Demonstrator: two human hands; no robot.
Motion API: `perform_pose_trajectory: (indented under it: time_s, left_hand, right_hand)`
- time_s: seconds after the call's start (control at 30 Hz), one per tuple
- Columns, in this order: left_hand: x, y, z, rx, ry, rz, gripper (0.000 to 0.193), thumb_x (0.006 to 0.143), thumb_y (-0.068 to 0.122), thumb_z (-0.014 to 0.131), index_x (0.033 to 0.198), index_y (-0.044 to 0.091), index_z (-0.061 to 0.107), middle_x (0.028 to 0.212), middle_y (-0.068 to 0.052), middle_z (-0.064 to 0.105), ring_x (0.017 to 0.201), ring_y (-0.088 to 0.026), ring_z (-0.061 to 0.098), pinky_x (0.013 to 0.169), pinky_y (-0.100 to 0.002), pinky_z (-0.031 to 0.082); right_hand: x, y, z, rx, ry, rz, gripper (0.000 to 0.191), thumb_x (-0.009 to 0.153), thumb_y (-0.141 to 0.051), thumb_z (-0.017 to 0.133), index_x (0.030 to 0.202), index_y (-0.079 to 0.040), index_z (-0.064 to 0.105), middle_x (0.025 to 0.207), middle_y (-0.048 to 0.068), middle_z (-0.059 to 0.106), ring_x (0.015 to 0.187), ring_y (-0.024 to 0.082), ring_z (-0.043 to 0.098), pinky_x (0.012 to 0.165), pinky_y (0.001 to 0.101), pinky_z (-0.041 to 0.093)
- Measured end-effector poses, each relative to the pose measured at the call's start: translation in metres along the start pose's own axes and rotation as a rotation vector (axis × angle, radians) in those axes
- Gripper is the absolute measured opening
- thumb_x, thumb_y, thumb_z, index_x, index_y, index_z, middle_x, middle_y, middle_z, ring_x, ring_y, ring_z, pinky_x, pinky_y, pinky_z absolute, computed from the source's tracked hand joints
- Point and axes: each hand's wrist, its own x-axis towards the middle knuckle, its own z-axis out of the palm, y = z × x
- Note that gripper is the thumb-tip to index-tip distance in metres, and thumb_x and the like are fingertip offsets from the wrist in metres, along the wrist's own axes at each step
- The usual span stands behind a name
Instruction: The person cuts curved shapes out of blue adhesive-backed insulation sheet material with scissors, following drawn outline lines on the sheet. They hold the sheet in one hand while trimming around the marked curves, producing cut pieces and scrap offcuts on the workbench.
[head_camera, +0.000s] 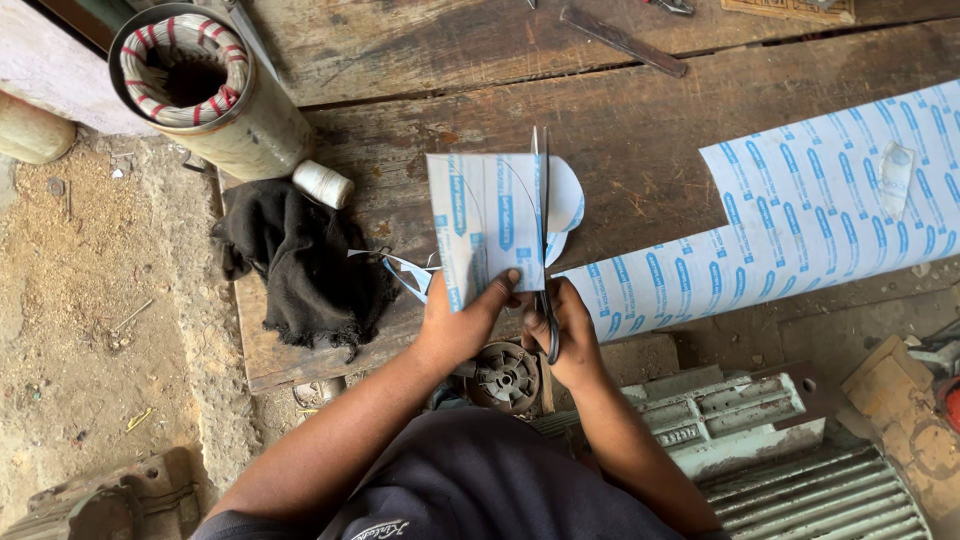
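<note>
a: where's the printed sheet (487, 225)?

b: mid-frame, above the wooden bench (640, 150). the left hand (462, 318) pinches its lower edge, thumb on top. the right hand (565, 335) is closed in the scissors (544, 240), blades running up through it.

a: how does it handle?

b: looks light, thin and springy, probably slick. i'd hold it close beside the cut so it doesn't flop. the larger sheet (810, 210) lies to the right, a black cloth (305, 265) to the left.

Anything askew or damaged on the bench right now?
Mostly offcuts: thin curled paper strips lie loose beside the black cloth, left of the sheet the left hand holds. The right hand works scissors through it. The bench wood is cracked and worn. Nothing spilled.
</note>
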Motion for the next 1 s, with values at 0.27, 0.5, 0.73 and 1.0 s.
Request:
perform_pose_trajectory:
  time_s: [0.27, 0.5, 0.73, 1.0]
  left_hand:
    - [0.04, -0.062, 0.018, -0.307, -0.036, -0.29, 0.013, 0.095, 0.008, 0.066, 0.103, -0.003, 0.068, 0.086, -0.011, 0.075, 0.071, -0.019, 0.072, 0.066, -0.033, 0.06]
    - [0.063, -0.084, 0.024, -0.18, -0.001, -0.305, 0.014, 0.094, 0.007, 0.067, 0.103, -0.005, 0.069, 0.085, -0.012, 0.073, 0.069, -0.02, 0.069, 0.063, -0.033, 0.057]
    - [0.07, -0.073, 0.016, -0.291, -0.003, -0.338, 0.02, 0.097, 0.005, 0.061, 0.113, -0.006, 0.066, 0.102, -0.017, 0.076, 0.084, -0.024, 0.077, 0.07, -0.034, 0.063]
    - [0.0, -0.074, -0.006, -0.215, -0.059, -0.32, 0.022, 0.098, 0.01, 0.064, 0.116, -0.002, 0.066, 0.099, -0.016, 0.075, 0.081, -0.022, 0.075, 0.069, -0.033, 0.062]
  right_hand:
    - [0.027, 0.023, -0.007, 0.141, 0.036, 0.227, 0.053, 0.103, -0.048, 0.065, 0.116, 0.003, 0.059, 0.084, 0.007, 0.061, 0.068, 0.013, 0.059, 0.055, 0.0288, 0.051]
    - [0.042, 0.021, -0.007, 0.12, 0.174, 0.344, 0.038, 0.092, -0.039, 0.072, 0.104, -0.005, 0.061, 0.074, 0.003, 0.062, 0.053, 0.012, 0.053, 0.044, 0.0287, 0.044]
    - [0.053, 0.013, -0.01, 0.155, 0.227, 0.359, 0.031, 0.095, -0.032, 0.074, 0.095, -0.005, 0.056, 0.068, 0.002, 0.057, 0.05, 0.013, 0.055, 0.044, 0.0286, 0.043]
    - [0.039, 0.017, -0.009, 0.135, 0.184, 0.001, 0.026, 0.092, -0.006, 0.076, 0.108, -0.006, 0.056, 0.094, 0.003, 0.059, 0.086, 0.014, 0.06, 0.076, 0.0303, 0.05]
